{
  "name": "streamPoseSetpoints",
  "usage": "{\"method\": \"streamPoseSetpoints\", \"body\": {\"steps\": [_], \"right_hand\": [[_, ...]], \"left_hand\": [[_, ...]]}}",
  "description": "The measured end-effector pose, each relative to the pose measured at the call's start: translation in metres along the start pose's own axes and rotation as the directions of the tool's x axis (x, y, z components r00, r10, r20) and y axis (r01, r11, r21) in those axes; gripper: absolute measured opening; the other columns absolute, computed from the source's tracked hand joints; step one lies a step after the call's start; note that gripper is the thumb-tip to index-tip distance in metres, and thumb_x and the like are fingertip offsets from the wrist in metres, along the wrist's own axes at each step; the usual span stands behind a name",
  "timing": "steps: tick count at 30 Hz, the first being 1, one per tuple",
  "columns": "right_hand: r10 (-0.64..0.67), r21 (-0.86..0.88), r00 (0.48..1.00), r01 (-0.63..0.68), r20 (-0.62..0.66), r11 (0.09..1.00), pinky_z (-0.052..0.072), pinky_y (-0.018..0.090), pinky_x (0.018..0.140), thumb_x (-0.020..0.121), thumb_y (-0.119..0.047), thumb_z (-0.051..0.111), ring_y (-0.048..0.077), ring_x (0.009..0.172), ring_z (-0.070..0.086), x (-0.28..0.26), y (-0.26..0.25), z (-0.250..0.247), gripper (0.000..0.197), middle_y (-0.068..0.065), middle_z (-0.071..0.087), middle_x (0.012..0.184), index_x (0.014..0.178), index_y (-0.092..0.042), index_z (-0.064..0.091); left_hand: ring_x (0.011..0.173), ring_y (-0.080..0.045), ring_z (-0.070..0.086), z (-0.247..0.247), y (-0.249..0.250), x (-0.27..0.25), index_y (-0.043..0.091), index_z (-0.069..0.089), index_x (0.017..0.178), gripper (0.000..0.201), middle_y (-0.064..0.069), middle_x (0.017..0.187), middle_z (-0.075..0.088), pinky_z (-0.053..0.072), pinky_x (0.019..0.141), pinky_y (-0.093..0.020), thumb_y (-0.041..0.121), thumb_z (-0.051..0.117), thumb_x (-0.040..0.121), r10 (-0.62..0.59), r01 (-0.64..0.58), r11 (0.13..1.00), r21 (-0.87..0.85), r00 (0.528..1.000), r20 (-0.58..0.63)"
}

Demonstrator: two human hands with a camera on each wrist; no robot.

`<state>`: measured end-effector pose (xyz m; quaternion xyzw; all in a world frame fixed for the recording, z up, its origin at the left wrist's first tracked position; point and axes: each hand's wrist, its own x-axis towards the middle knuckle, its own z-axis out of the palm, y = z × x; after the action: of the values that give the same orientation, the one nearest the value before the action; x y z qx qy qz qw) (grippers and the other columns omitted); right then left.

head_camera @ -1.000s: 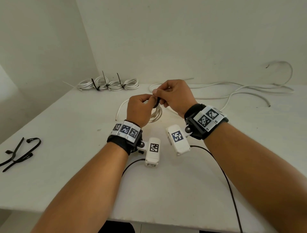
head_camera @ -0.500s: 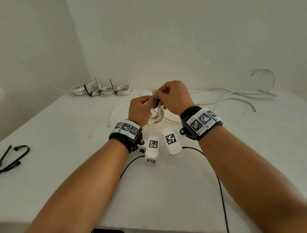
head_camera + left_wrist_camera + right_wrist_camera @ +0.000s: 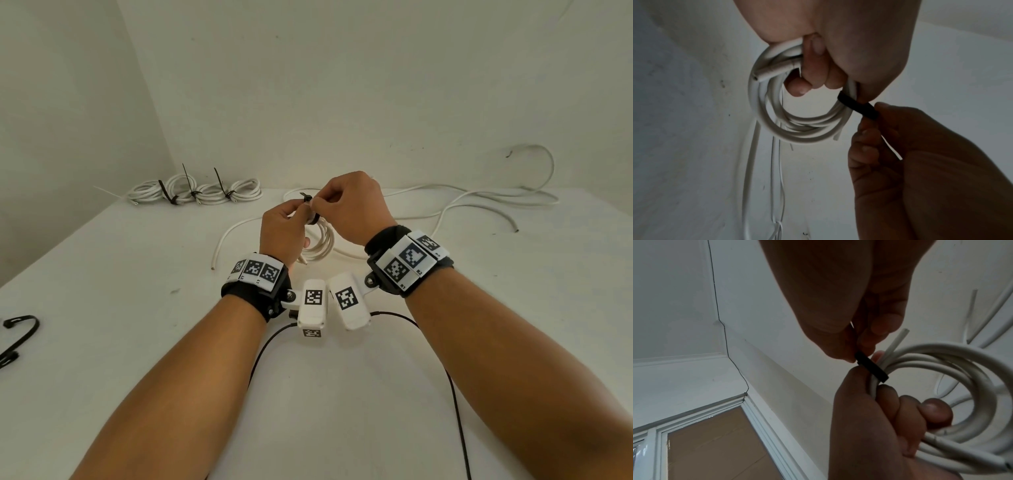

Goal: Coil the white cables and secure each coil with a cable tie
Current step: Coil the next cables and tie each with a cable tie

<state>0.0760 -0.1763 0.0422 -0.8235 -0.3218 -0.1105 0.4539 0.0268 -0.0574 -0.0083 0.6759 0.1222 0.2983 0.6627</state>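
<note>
White table (image 3: 102, 274) and bare pale walls fill the head view; the right wrist view shows a white-framed opening backed with brown board (image 3: 711, 447). Beyond the fingers and to their left lie three tied white coils (image 3: 195, 192), each with a black tie. Loose white cable (image 3: 479, 200) trails beyond them to the right, and spare black ties (image 3: 17, 337) lie well off to the near left. One coil (image 3: 777, 110) is in hand: the left hand (image 3: 282, 233) has its fingers (image 3: 813, 73) curled through the loops, gripping them above the table. One black cable tie (image 3: 858, 106) wraps that coil beside the left thumb. The right hand (image 3: 352, 209) pinches the tie between thumb and fingertips (image 3: 846, 352), its other fingers curled.
</note>
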Motion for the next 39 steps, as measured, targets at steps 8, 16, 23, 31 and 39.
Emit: {"method": "streamPoseSetpoints", "body": {"steps": [8,16,23,31,39], "right_hand": [[0.168,0.212,0.980,-0.187,0.106,0.959,0.046,0.026,0.055,0.094,-0.040,0.060,0.014,0.063,0.062,0.003,-0.005,-0.006,0.038,0.000,0.066,0.075,0.089,-0.005,0.070],[0.222,0.171,0.939,-0.272,0.262,0.947,0.036,0.030,0.057,0.091,-0.040,0.064,0.021,0.070,0.045,0.006,0.004,-0.019,0.041,0.009,0.060,0.077,0.092,0.001,0.072],[0.184,0.127,0.976,-0.198,0.112,0.972,0.055,0.044,0.081,0.101,-0.024,0.051,0.020,0.065,0.060,0.010,0.006,-0.020,0.036,0.012,0.072,0.075,0.079,-0.001,0.068],[0.203,0.163,0.976,-0.214,0.081,0.963,0.045,0.025,0.053,0.102,-0.022,0.047,0.012,0.048,0.052,0.012,0.006,-0.025,0.035,0.005,0.070,0.065,0.079,-0.004,0.066],[0.153,0.044,0.988,-0.153,0.011,0.987,0.043,0.022,0.055,0.099,-0.023,0.053,0.008,0.051,0.050,0.016,0.017,-0.032,0.036,-0.003,0.064,0.061,0.071,-0.007,0.066]], "left_hand": [[0.043,-0.014,0.040,-0.002,0.001,-0.006,0.023,0.077,0.078,0.025,0.003,0.060,0.068,0.038,0.049,-0.027,0.017,0.057,0.093,0.080,-0.080,0.997,0.001,0.995,0.055],[0.038,-0.012,0.031,0.008,-0.001,-0.014,0.020,0.078,0.079,0.027,-0.014,0.069,0.054,0.034,0.049,-0.028,0.020,0.054,0.091,0.049,-0.021,0.989,-0.148,0.980,0.191],[0.040,-0.012,0.017,0.010,0.001,-0.020,0.006,0.066,0.083,0.036,0.005,0.045,0.022,0.031,0.046,-0.025,0.015,0.039,0.105,-0.092,0.154,0.965,-0.213,0.957,0.274],[0.037,-0.010,0.021,0.007,0.007,-0.023,0.012,0.066,0.105,0.023,0.009,0.045,0.030,0.032,0.046,-0.026,0.018,0.044,0.105,-0.103,0.164,0.968,-0.187,0.949,0.298],[0.040,-0.011,0.018,0.013,0.009,-0.029,0.015,0.051,0.084,0.022,0.007,0.048,0.025,0.033,0.048,-0.028,0.021,0.047,0.105,-0.092,0.197,0.953,-0.228,0.910,0.405]]}}
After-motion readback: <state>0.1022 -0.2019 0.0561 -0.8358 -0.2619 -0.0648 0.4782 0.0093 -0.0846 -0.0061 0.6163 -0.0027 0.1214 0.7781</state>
